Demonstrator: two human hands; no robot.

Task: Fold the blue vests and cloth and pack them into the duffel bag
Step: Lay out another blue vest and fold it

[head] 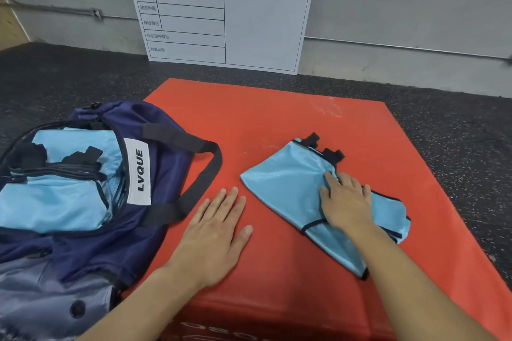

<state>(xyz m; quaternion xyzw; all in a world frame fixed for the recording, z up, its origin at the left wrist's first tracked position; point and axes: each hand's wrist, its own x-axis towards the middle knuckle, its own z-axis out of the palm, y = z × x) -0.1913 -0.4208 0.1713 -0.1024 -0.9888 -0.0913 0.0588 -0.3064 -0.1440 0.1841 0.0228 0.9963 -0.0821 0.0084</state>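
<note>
A light blue vest (285,188) with black trim lies folded on the red mat (277,119), right of centre. My right hand (346,202) lies on top of the vest, and its fingertips pinch a fold of the fabric. My left hand (219,232) rests flat on the mat, fingers straight, just left of the vest and apart from it. The navy duffel bag (166,163) with a white LVQUE label lies open at the left. Folded light blue vests (55,202) fill its opening.
The bag's black strap (205,171) loops over the mat beside my left hand. A white board (221,8) with a printed table leans against the grey wall behind the mat. Dark speckled floor (457,133) surrounds the mat.
</note>
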